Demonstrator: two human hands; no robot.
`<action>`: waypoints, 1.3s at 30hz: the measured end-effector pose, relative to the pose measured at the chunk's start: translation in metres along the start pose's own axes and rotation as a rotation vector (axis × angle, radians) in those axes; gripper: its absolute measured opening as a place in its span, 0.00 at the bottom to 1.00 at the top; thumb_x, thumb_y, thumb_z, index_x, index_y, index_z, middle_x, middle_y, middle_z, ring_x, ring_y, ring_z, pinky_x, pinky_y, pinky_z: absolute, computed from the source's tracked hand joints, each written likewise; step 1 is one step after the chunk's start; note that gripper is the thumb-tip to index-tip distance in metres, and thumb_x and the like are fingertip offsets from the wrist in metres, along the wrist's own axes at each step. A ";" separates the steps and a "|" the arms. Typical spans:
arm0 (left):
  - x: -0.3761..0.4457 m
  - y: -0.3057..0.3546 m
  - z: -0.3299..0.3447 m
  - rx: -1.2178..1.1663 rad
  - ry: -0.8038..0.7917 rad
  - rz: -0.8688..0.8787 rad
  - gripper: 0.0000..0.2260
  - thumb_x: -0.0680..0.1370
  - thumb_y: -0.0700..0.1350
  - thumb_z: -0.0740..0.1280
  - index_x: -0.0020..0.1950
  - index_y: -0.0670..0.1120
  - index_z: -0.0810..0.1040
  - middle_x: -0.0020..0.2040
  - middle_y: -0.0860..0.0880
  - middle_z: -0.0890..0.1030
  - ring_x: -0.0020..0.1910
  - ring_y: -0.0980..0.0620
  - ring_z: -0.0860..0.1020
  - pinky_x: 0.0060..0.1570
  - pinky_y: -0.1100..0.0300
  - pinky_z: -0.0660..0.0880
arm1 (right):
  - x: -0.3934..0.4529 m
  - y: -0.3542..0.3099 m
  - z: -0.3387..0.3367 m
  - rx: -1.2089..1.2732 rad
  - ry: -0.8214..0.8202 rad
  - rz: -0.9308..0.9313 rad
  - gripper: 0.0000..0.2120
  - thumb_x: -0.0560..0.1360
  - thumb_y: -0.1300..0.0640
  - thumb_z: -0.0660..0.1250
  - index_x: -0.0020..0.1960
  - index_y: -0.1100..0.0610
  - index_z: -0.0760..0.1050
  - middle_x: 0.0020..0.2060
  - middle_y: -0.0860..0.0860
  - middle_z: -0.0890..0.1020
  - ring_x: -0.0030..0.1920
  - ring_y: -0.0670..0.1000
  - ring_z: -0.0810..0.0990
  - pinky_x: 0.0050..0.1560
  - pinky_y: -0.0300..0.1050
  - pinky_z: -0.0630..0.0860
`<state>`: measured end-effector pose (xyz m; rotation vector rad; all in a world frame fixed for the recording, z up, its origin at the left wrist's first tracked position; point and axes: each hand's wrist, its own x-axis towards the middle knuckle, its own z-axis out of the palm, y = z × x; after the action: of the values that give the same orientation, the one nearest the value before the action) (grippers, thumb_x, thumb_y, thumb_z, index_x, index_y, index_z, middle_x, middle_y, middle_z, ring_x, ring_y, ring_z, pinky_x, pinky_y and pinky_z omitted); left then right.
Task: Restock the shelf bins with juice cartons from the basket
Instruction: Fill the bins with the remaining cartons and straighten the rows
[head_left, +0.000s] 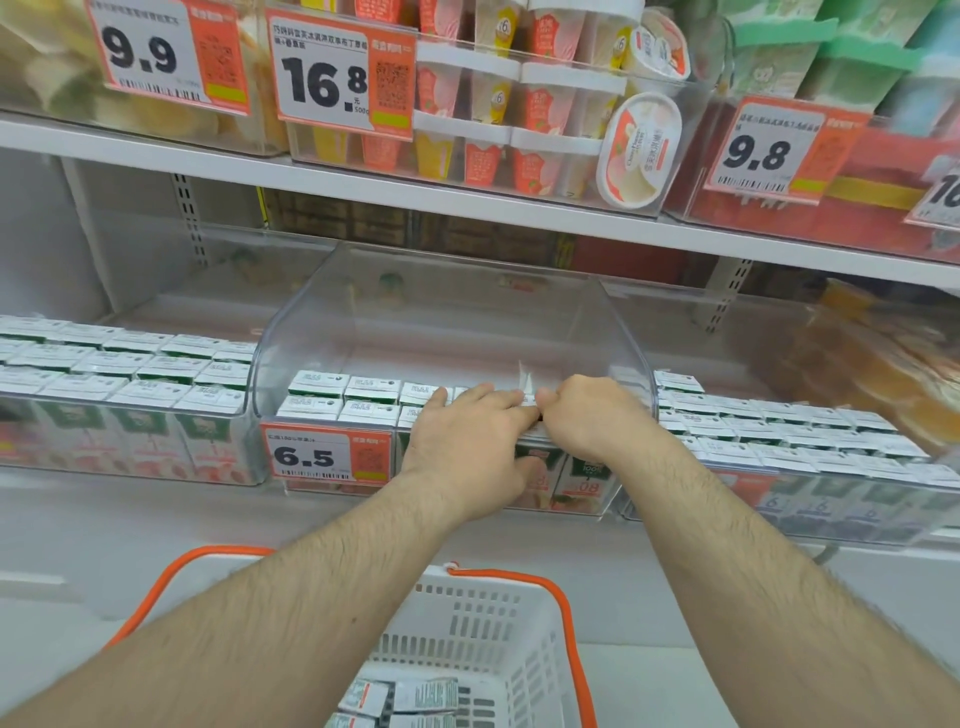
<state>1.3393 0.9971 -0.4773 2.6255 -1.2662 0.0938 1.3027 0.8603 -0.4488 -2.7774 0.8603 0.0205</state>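
Together, both hands' fingers (511, 402) pinch boxy cartons (540, 457) inside the clear plastic bin (322, 317).

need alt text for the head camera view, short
Both hands, the left hand and right hand, press juice cartons into the clear middle shelf bin tagged 6.5. Below, a white basket with orange handles holds more cartons.

Left hand (467, 441): bare, no glove, ring or watch visible. Right hand (587, 415): bare, likewise unadorned. Both forearms: bare to the frame edge, hairy, no sleeve or cuff in view. No markings visible.
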 end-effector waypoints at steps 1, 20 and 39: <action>0.000 0.000 0.000 -0.016 0.006 -0.005 0.27 0.79 0.60 0.61 0.77 0.60 0.60 0.78 0.58 0.60 0.78 0.53 0.55 0.76 0.43 0.50 | 0.000 -0.001 0.001 -0.009 -0.015 -0.010 0.24 0.83 0.46 0.48 0.59 0.61 0.75 0.57 0.62 0.79 0.54 0.61 0.77 0.48 0.48 0.70; -0.001 0.004 -0.005 0.025 -0.033 0.004 0.26 0.79 0.59 0.61 0.76 0.57 0.61 0.76 0.57 0.63 0.77 0.50 0.57 0.75 0.39 0.52 | -0.007 -0.005 -0.007 0.030 -0.007 0.005 0.34 0.81 0.36 0.44 0.68 0.60 0.72 0.65 0.61 0.76 0.62 0.60 0.75 0.52 0.51 0.70; -0.149 -0.087 0.076 -0.285 0.089 -0.117 0.10 0.75 0.46 0.65 0.54 0.48 0.81 0.49 0.52 0.80 0.49 0.49 0.77 0.49 0.53 0.75 | -0.113 -0.059 0.132 0.402 0.007 -0.442 0.07 0.77 0.57 0.62 0.45 0.55 0.79 0.43 0.49 0.79 0.46 0.51 0.76 0.44 0.45 0.71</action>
<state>1.3106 1.1459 -0.5894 2.4147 -1.0124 0.0095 1.2498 1.0000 -0.5552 -2.5157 0.2021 -0.2124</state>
